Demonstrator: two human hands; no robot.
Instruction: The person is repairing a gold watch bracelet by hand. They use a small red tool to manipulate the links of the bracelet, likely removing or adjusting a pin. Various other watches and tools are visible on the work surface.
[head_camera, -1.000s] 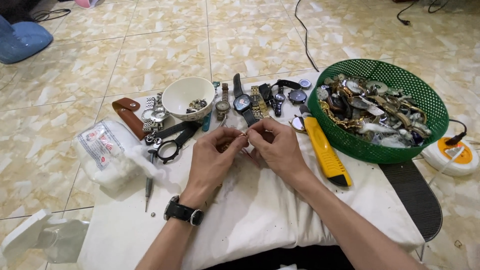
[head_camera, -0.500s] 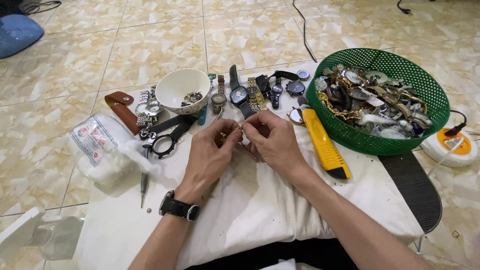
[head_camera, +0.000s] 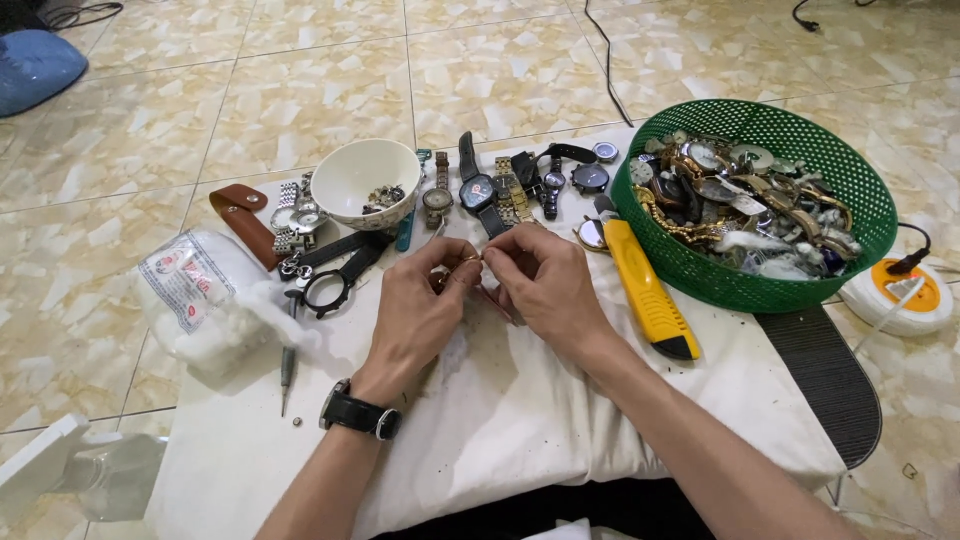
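Observation:
My left hand (head_camera: 420, 305), with a black wristwatch (head_camera: 358, 412) on its wrist, and my right hand (head_camera: 548, 282) meet over a white cloth (head_camera: 500, 400). Their fingertips pinch one small metal part (head_camera: 470, 260) between them; the fingers hide most of it, so I cannot tell what it is. Just beyond the hands lies a row of wristwatches (head_camera: 500, 190) and a white bowl (head_camera: 365, 182) with small parts inside.
A green plastic basket (head_camera: 770, 200) full of watches sits at the right, with a yellow utility knife (head_camera: 645, 290) beside it. A bag of cotton (head_camera: 205, 300), a brown leather case (head_camera: 245, 220), a black watch bezel (head_camera: 325, 290) and a small screwdriver (head_camera: 287, 375) lie at the left. A round white-and-orange power socket (head_camera: 900, 295) rests on the tiled floor.
Both hands have stayed together on the small part, with only slight finger movement. The view has shifted a little.

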